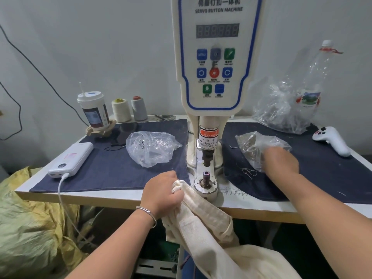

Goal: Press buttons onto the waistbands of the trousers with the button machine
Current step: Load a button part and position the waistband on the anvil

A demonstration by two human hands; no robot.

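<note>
On white table (124,197), denim cloths (112,170) flank machine (216,57).

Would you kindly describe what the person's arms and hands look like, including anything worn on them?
Both forearms are bare, with no sleeves in view and no gloves. The left hand has a thin silver bangle round its wrist. The right hand is blurred, and no ring, watch or bracelet shows on it.
</note>
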